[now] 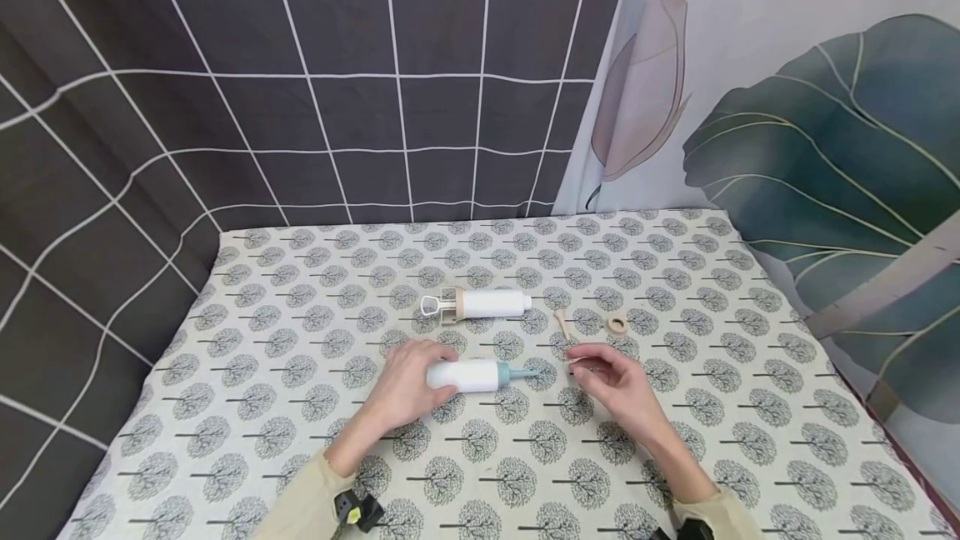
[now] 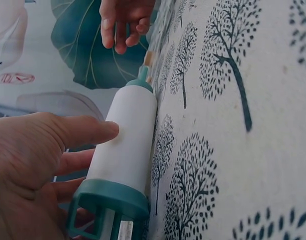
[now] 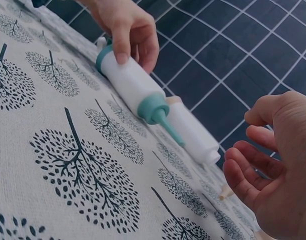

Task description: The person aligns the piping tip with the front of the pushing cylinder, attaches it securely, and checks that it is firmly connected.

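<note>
On the cloth lies a white icing syringe (image 1: 474,376) with a teal collar and a tapered teal nozzle (image 3: 170,129) pointing right. My left hand (image 1: 408,380) grips its barrel near the rear; the left wrist view shows the thumb (image 2: 100,131) on top and fingers round the far side. Teal framing at the syringe's back end shows there too. To the right of the nozzle tip, my right hand (image 1: 617,379) hovers with loosely bent fingers. The right wrist view shows nothing held in that hand (image 3: 278,165).
Behind lies a second white syringe (image 1: 492,303) with a beige collar and a ring-handled plunger at its left. A small beige nozzle (image 1: 562,323) and a beige ring (image 1: 615,332) lie beyond the right hand. Tree-patterned cloth (image 1: 480,490) covers the table; dark checked fabric (image 1: 337,32) hangs behind.
</note>
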Demonstrator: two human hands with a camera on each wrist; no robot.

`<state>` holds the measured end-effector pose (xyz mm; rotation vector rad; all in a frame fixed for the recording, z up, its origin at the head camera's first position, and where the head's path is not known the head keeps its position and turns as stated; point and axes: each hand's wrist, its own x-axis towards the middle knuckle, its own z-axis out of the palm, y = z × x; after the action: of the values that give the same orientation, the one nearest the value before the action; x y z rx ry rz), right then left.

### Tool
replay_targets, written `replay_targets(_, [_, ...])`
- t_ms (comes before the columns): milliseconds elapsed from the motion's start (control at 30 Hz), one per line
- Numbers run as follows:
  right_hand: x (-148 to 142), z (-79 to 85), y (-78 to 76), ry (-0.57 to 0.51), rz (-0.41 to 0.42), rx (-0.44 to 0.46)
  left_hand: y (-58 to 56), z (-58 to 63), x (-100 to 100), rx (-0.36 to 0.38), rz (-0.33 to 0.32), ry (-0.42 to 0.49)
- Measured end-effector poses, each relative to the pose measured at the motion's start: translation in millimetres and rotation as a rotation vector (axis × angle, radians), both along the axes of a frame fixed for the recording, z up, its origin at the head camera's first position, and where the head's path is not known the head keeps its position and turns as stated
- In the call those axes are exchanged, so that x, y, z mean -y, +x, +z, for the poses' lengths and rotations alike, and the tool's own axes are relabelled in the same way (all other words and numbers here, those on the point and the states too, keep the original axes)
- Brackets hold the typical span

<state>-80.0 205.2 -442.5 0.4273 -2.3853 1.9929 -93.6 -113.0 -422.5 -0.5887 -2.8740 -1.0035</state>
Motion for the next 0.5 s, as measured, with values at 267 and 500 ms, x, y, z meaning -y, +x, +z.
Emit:
replay_targets(267, [-2.0, 0.8, -1.0, 0.005, -0.020, 0.011, -4.7, 2.3, -6.2, -0.164, 0.073, 0.094])
replay_targets(500, [-8.7, 1.5, -4.9, 0.026, -0.035, -0.014, -19.9, 12.2, -25.3, -0.211, 0.074, 0.254])
